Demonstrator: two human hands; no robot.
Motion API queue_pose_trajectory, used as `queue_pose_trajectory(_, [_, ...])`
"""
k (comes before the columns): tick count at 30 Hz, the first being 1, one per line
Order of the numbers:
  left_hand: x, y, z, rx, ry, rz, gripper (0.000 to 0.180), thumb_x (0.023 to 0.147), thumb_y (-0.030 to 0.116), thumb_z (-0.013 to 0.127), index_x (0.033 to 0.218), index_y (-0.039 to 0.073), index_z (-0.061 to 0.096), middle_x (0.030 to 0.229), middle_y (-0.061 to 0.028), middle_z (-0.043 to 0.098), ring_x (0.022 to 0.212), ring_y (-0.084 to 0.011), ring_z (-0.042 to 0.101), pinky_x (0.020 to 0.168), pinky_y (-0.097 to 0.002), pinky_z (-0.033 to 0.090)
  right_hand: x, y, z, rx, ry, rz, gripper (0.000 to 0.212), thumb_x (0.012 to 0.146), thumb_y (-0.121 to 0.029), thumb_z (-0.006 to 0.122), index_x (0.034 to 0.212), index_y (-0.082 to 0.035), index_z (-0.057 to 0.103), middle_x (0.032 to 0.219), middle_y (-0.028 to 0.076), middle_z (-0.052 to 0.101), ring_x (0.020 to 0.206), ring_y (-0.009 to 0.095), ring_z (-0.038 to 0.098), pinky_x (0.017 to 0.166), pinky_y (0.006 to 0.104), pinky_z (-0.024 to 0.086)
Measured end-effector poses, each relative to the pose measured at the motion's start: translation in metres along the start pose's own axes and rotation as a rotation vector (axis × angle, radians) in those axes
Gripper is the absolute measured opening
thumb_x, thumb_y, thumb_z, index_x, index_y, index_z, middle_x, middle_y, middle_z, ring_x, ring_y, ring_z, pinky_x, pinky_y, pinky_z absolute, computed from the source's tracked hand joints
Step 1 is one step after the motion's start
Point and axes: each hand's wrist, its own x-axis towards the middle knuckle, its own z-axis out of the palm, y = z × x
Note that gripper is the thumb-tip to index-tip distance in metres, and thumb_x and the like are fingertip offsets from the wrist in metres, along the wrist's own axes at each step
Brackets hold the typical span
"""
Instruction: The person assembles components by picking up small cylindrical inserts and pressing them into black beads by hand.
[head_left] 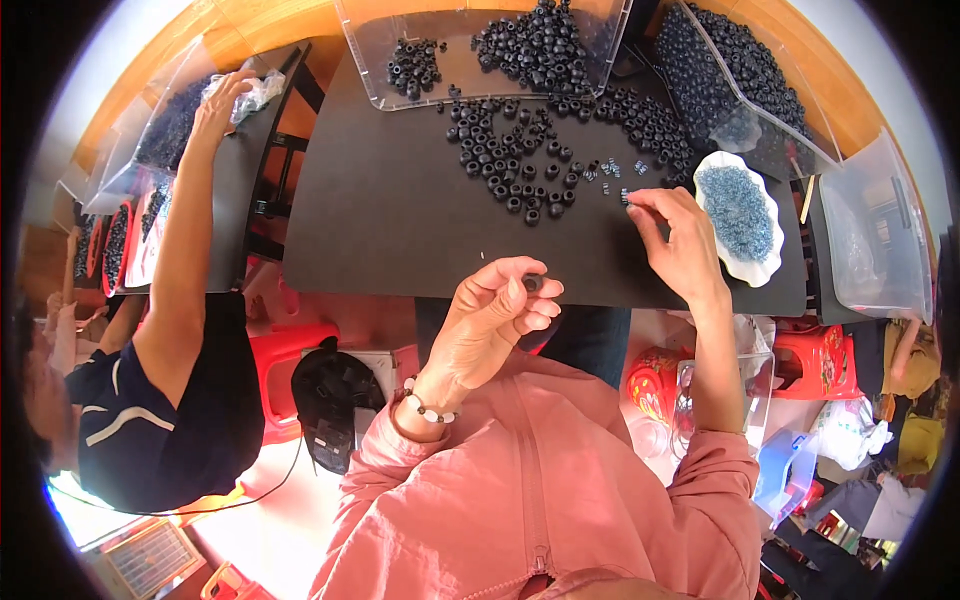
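Observation:
My left hand [485, 320] is raised near the table's front edge, its thumb and fingers closed on a round black bead [533, 283] with a hole in it. On the right, my right hand [685, 245] reaches down to the tabletop, thumb and forefinger pinched at a small clear-blue bead [625, 196]. A few more clear-blue beads [611, 168] lie just beyond those fingertips. Loose black beads [515, 160] spread over the table farther off. Beside my right hand stands a white scalloped dish [762, 270] heaped with tiny blue beads [738, 212].
At the back of the dark table [390, 210] a clear tray [375, 85] holds black beads. A clear bin [800, 140] of black beads and an empty-looking clear box [875, 230] stand to the right. Another person's arm [190, 210] reaches over a neighbouring table at left.

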Motion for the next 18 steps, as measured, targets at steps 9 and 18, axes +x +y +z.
queue_pose_trajectory(9, [0.002,0.0,0.007,0.494,0.167,0.152,0.024,0.092,0.011,0.063,0.113,0.0,0.058,0.103,-0.0125,0.066,0.086,-0.0149,0.064,0.078,-0.0273,0.052,-0.002,0.02,0.0,-0.097,-0.04,0.077,0.011,0.082,-0.005,0.064,0.093,-0.005,0.065,0.085,0.01,0.067,0.081,0.029,0.06,0.071,0.0382,0.048])
queue_pose_trajectory(18, [0.001,-0.002,0.007,0.541,0.18,0.191,0.017,0.093,0.01,0.061,0.108,0.003,0.062,0.101,-0.0109,0.067,0.082,-0.0119,0.063,0.072,-0.0238,0.051,0.006,0.023,0.011,-0.1,-0.033,0.055,0.014,0.081,-0.01,0.07,0.094,-0.006,0.065,0.084,0.007,0.066,0.084,0.026,0.059,0.071,0.0358,0.048])
